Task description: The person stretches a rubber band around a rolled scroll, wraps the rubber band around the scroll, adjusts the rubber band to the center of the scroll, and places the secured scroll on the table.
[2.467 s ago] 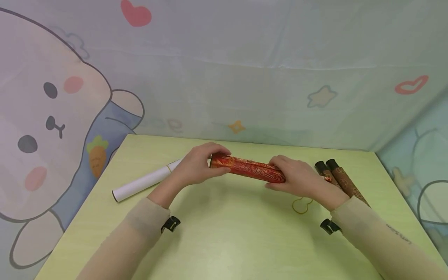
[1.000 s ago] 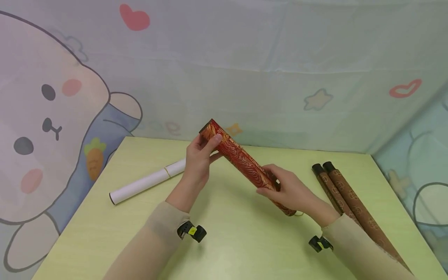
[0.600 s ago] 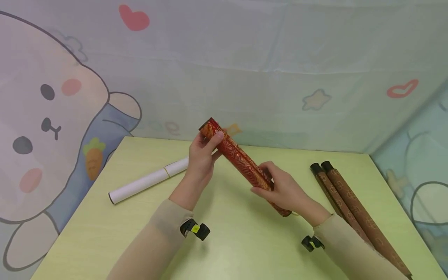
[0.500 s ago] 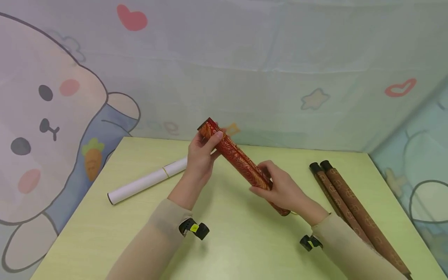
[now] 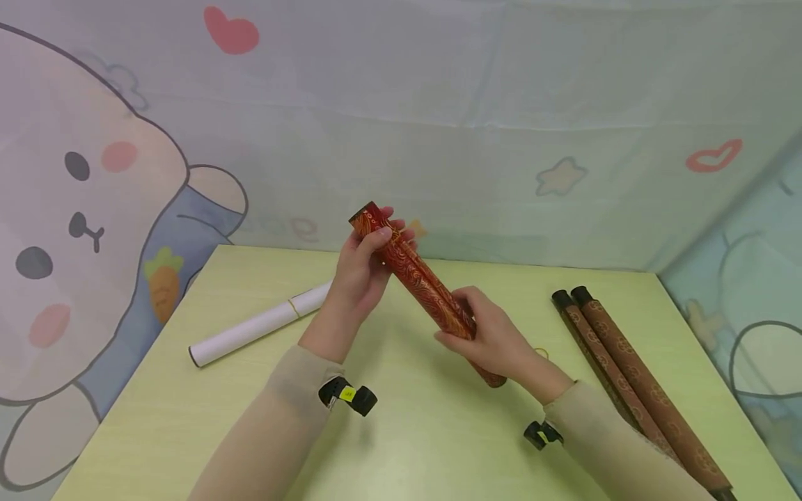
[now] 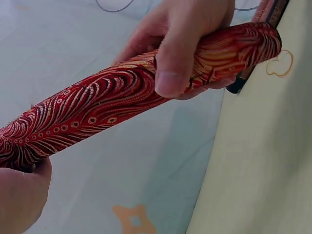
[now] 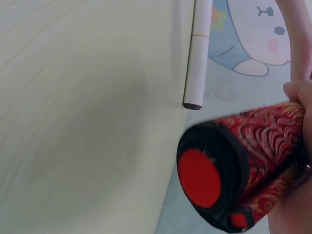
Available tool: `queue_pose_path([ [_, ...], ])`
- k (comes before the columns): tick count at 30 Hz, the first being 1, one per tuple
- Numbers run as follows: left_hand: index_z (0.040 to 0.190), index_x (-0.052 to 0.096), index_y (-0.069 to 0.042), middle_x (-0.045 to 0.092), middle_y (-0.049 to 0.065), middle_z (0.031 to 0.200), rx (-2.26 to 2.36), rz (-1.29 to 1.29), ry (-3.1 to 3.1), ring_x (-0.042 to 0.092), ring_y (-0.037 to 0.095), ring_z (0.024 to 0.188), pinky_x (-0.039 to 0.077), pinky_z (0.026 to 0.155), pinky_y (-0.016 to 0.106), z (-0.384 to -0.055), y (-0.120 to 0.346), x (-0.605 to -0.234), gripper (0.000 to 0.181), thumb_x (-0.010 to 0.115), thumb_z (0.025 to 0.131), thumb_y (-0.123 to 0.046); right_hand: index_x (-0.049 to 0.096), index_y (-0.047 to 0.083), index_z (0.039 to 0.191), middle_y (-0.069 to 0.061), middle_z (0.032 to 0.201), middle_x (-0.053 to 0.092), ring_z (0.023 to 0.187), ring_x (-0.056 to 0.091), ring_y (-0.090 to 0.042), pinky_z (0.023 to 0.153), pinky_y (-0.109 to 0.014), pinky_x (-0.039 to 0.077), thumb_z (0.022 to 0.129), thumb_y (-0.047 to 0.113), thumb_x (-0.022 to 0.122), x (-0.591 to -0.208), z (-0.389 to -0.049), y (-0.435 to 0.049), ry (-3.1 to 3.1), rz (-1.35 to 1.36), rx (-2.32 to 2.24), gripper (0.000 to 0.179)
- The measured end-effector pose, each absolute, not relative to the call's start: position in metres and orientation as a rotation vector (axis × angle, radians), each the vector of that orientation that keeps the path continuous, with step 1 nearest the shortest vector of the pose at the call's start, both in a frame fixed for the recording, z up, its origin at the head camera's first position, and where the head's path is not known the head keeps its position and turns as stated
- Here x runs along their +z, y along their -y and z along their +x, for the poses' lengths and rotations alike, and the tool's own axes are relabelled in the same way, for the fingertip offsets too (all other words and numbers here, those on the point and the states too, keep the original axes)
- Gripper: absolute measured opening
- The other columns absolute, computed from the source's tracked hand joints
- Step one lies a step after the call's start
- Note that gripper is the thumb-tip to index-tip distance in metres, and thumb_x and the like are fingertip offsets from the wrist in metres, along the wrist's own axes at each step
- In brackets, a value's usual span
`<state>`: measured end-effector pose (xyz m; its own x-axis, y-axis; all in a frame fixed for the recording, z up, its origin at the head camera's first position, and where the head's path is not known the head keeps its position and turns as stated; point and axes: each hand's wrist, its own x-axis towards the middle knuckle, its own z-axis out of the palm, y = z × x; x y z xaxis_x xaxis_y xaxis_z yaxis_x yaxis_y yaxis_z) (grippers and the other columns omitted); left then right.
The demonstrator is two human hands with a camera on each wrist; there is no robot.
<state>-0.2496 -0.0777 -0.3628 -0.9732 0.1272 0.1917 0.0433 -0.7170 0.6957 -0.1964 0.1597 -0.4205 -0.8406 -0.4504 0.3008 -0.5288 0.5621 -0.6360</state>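
1. The left hand (image 5: 362,275) holds the raised end of a slim red cylindrical roll (image 5: 410,271) covered in gold swirls, its thumb across the near side and its fingertips showing beyond the far edge.
2. The right hand (image 5: 491,334) grips the same roll towards its lower end, with thumb and fingers on opposite sides.
3. The red roll is held above the table, slanting down from upper left to lower right. The right wrist view shows 1 end: a thick black rim with a red disc, and a thinner red-tipped rod beside it.
4. Compared with 2.5 seconds ago, when the roll was nearer level, its left end is now much higher. Compared with 0.5 seconds ago, more of the left fingertips show on the far side. The roll still looks wound up, so this appears to be a change of angle and grip rather than unrolling.
5. A thin gold loop (image 5: 541,349) lies beside the right forearm, apart from the roll.
6. Further left, a white tube-shaped roll (image 5: 247,334) with a thin yellowish band lies on the pale yellow-green table (image 5: 401,445).
7. Further right, 2 brown patterned rolls with black ends (image 5: 650,390) lie side by side.
8. Behind hangs a pale cartoon-printed cloth (image 5: 438,104).
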Motion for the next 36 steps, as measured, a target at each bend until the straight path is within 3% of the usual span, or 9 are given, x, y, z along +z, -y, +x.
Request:
queue_pose_path([
  [7,0.127,0.061,-0.007,0.064,0.008,0.112,2.807,0.485,-1.082,0.068,0.024,0.103,0.057,0.101,0.038,-0.258,0.080,-0.358,0.034,0.049,0.097,0.000,0.051,0.009,0.142,-0.008,0.119,0.066,0.092,0.064,-0.017,0.074,-0.036,0.057,0.095,0.031,0.084,-0.415,-0.192,-0.155,2.737,0.827,1.187,0.062],
  [15,0.139,0.051,0.000,0.065,0.007,0.110,2.729,0.566,-1.056,0.065,0.024,0.100,0.057,0.099,0.038,-0.266,0.081,-0.354,0.043,0.050,0.095,-0.002,0.047,0.010,0.149,-0.009,0.103,0.073,0.081,0.070,-0.018,0.070,-0.038,0.060,0.106,0.029,0.069,-0.414,-0.185,-0.153,2.824,0.889,1.511,0.051],
  [23,0.122,0.057,-0.007,0.060,0.007,0.107,2.689,0.576,-0.975,0.060,0.024,0.095,0.055,0.090,0.035,-0.267,0.078,-0.354,0.030,0.056,0.093,-0.004,0.046,0.006,0.144,-0.011,0.091,0.072,0.070,0.069,-0.020,0.061,-0.037,0.060,0.110,0.023,0.062,-0.419,-0.181,-0.150,2.774,0.866,1.614,0.041],
  [36,0.114,0.062,-0.008,0.070,0.004,0.106,2.502,0.630,-1.081,0.072,0.024,0.106,0.056,0.104,0.043,-0.265,0.072,-0.367,0.022,0.057,0.093,-0.010,0.042,0.005,0.143,-0.010,0.090,0.067,0.065,0.068,-0.022,0.058,-0.039,0.060,0.111,0.023,0.059,-0.415,-0.182,-0.143,2.721,0.841,1.626,0.040],
])
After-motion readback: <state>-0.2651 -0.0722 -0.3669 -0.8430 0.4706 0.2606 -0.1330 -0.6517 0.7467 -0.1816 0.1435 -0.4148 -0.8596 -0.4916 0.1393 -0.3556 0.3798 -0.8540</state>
